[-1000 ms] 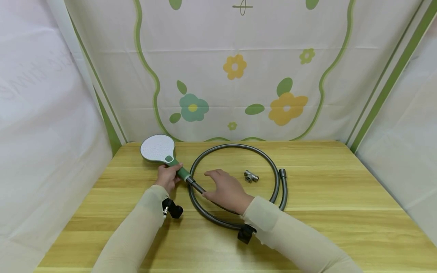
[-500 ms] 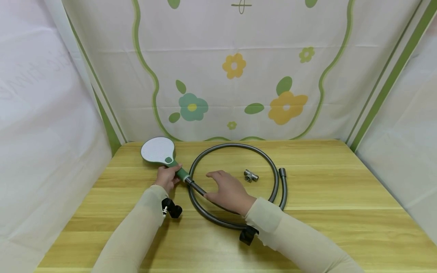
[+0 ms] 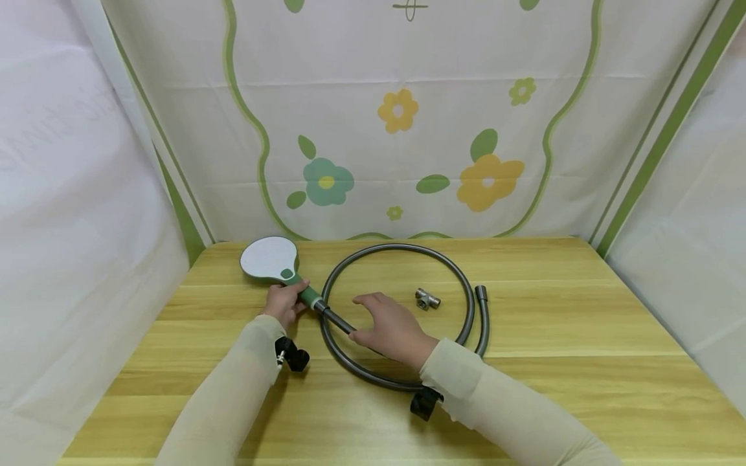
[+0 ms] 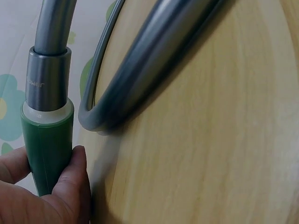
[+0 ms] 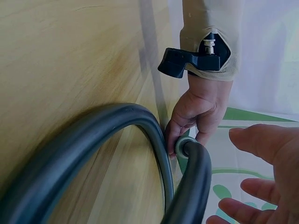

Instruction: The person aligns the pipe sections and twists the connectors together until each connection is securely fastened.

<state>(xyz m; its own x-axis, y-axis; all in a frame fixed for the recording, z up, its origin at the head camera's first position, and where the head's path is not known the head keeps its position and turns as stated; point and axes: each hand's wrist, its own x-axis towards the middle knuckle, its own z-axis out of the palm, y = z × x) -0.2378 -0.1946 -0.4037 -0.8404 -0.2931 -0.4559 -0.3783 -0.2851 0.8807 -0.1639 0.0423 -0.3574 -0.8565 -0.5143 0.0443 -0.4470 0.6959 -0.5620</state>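
Observation:
In the head view, my left hand [image 3: 282, 303] grips the green handle of a shower head [image 3: 269, 257] at the table's left side. Its pale spray face points up. A dark grey shower hose [image 3: 402, 247] joins the handle's lower end through a metal collar [image 4: 46, 81], which shows close up in the left wrist view. Over the hose near that end is my right hand [image 3: 393, 329], fingers spread and nothing held. In the right wrist view its fingers [image 5: 257, 142] appear apart from the hose. Part of the hose is hidden under this hand.
The hose lies in a large loop on the wooden table [image 3: 553, 401], its free end [image 3: 481, 293] to the right. Inside the loop lies a small metal tee fitting [image 3: 428, 299]. White fabric walls [image 3: 361, 149] with printed flowers stand behind and at both sides.
The spray face of the shower head has dipped slightly in my left hand. My right hand has shifted a little to the right. The head view has tilted slightly; the rest stays put.

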